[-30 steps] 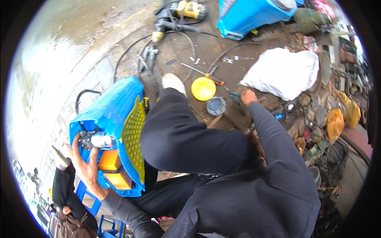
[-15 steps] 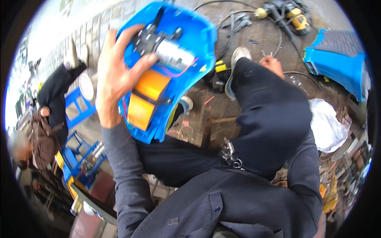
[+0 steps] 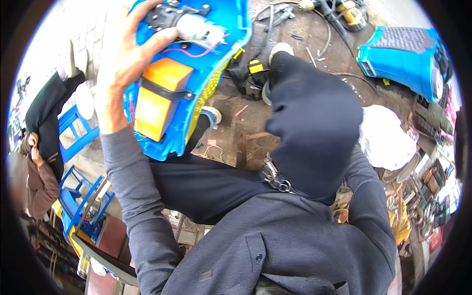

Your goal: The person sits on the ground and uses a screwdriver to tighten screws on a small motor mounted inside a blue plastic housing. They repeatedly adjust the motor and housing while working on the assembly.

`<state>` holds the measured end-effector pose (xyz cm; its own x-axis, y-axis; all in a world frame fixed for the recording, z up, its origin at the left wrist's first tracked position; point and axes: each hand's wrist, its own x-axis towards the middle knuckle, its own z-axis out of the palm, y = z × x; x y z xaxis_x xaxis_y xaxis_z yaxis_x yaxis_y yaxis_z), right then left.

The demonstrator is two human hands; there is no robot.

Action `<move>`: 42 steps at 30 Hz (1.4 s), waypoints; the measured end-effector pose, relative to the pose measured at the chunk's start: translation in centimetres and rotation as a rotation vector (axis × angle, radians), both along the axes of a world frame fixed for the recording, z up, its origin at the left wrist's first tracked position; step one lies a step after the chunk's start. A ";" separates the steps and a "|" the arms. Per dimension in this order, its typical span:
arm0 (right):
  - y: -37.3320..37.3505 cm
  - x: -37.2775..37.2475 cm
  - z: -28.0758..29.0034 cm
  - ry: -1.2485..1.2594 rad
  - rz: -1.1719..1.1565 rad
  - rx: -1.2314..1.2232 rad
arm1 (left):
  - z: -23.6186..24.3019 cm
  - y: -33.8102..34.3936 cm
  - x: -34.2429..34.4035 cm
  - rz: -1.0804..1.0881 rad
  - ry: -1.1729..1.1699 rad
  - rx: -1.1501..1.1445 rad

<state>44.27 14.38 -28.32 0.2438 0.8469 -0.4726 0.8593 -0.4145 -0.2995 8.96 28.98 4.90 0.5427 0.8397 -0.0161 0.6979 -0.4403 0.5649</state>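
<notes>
My left hand (image 3: 133,46) grips a blue plastic housing (image 3: 174,142) by its upper left part, fingers curled round beside a black pump with a silver motor (image 3: 199,32). The housing's inside faces me: an orange block (image 3: 155,113) is held under a black strap, red wires run near it, and a yellow perforated panel lines the right side. The housing stands above my left thigh, partly past the top of the picture. My right arm (image 3: 368,206) reaches forward behind my raised right knee (image 3: 314,128), which hides the hand. A metal key bunch (image 3: 278,182) hangs at my trousers.
A person (image 3: 43,187) in brown sits at the left near blue stools (image 3: 76,123). Another blue housing (image 3: 398,64), a white sack (image 3: 386,137), a yellow power tool (image 3: 351,14), hoses and a black-and-yellow item (image 3: 255,68) lie ahead and right. Piled clutter fills the right edge.
My left hand has raised and turned the housing, opening its inside to my view. My right hand has gone out of sight behind my knee. The view has shifted.
</notes>
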 end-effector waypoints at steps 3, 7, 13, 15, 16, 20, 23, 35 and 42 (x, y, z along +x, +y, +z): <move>-0.7 0.0 -0.9 -0.108 -0.092 -0.051 | -1.0 -0.1 -0.1 0.040 -0.075 -0.057; 1.3 -1.4 -2.0 -0.156 -0.175 -0.070 | 0.5 -0.9 0.9 0.097 0.130 -0.025; 2.2 -2.5 -3.8 -0.148 -0.244 -0.103 | 2.9 -1.2 3.0 0.090 0.130 -0.053; 0.8 -2.4 -4.8 -0.119 -0.248 -0.105 | 3.2 -1.2 3.3 0.100 0.125 -0.057; -0.5 -2.2 -5.4 -0.095 -0.251 -0.109 | 3.3 -1.3 3.4 0.109 0.128 -0.062; -8.6 -1.5 -8.7 -0.028 -0.267 -0.193 | 3.5 -1.1 3.6 0.101 0.092 -0.077; -17.4 -1.2 -11.5 0.020 -0.276 -0.319 | 3.6 -1.1 3.6 0.095 0.111 -0.066; -30.6 0.6 -8.4 0.444 0.002 -0.105 | 3.9 -1.2 3.8 0.062 0.140 -0.023; -22.4 8.7 12.8 0.364 -0.049 -0.233 | 4.1 -1.7 3.6 0.095 0.188 -0.005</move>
